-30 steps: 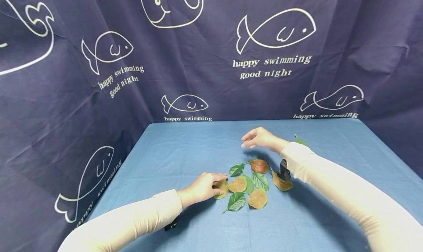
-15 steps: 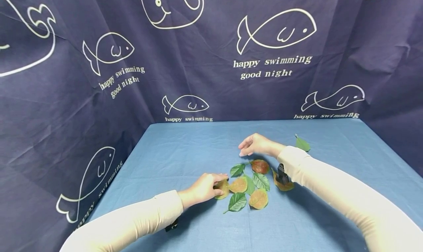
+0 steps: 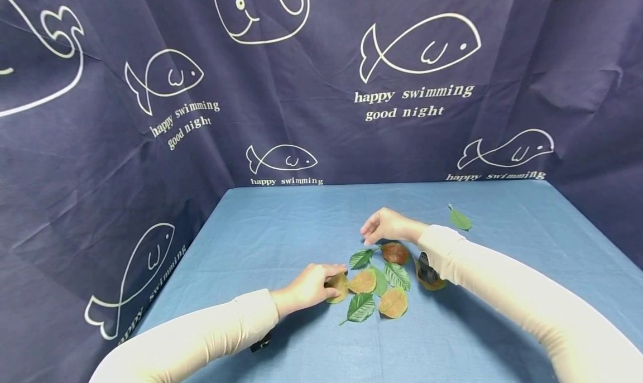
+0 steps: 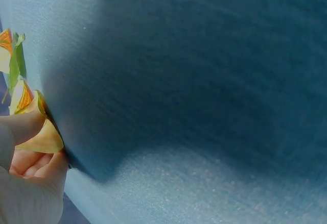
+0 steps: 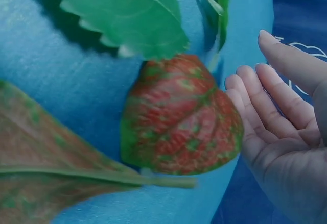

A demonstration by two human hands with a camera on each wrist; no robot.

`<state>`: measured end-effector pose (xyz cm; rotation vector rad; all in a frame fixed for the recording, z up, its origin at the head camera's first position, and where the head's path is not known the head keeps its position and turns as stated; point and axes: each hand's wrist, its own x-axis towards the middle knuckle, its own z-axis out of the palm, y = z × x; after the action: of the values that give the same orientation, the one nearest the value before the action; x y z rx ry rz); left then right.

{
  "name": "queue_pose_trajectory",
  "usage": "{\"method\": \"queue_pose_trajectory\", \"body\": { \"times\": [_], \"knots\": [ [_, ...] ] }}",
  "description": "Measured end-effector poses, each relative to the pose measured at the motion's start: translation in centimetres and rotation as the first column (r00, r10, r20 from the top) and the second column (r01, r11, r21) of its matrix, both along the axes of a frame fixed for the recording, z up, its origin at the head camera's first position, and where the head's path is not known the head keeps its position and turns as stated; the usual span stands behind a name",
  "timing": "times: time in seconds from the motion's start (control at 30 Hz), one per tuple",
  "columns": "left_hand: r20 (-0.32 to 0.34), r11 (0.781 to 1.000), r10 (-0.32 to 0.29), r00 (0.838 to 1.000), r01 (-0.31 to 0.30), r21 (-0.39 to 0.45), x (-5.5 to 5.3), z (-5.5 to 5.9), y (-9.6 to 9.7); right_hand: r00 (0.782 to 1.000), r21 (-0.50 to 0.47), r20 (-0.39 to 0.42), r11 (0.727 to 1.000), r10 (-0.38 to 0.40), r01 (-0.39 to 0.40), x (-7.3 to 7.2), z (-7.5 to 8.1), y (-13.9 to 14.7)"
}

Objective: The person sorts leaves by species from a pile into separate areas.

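Note:
My left hand (image 3: 307,284) holds a yellow artificial leaf (image 3: 339,290) at the left end of a leaf cluster. In the left wrist view its thumb lies across that leaf, with the fingers at the edge. Above the cluster's far side hovers my right hand (image 3: 389,225), fingers loosely bent and nothing between them. Closest to it is a red leaf with green specks (image 5: 181,122). A brownish-orange leaf (image 5: 51,157) lies under the right wrist, partly covered in the head view. Beside the red one is a serrated green leaf (image 3: 360,258).
More leaves make up the cluster: an orange one (image 3: 363,281), a yellow-orange one (image 3: 393,302) and a dark green one (image 3: 360,307). A single green leaf (image 3: 459,219) lies apart at the back right. Blue cloth (image 3: 281,226) covers the table; a printed curtain (image 3: 321,92) hangs behind.
My right hand has come down and nearer, slightly left, toward the red leaf, uncovering the lone green leaf at the back right. The left hand stays at the yellow leaf.

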<state>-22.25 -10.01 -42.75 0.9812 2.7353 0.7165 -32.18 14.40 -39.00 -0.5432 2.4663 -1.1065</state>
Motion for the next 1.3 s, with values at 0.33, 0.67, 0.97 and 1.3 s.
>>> {"method": "queue_pose_trajectory", "body": {
  "times": [0.33,0.67,0.97,1.3],
  "knots": [
    [0.015,1.0,0.011,1.0,-0.011,-0.008,0.2,0.3,0.0,1.0,0.038,-0.029,0.999,0.01,-0.009,0.2,-1.4,-0.4],
    [-0.005,1.0,0.009,1.0,-0.009,-0.005,0.4,0.4,0.1,0.999,0.079,-0.031,0.996,0.044,-0.042,0.5,-1.7,-0.6],
    [-0.015,1.0,0.009,1.0,-0.009,-0.007,0.4,0.3,0.1,0.998,0.1,-0.024,0.993,0.058,-0.056,0.7,-1.7,-0.9],
    [-0.017,1.0,0.008,1.0,-0.008,-0.007,0.0,-0.3,0.0,0.997,0.083,-0.022,0.993,0.08,-0.078,0.4,-1.7,-0.9]
  ]
}}
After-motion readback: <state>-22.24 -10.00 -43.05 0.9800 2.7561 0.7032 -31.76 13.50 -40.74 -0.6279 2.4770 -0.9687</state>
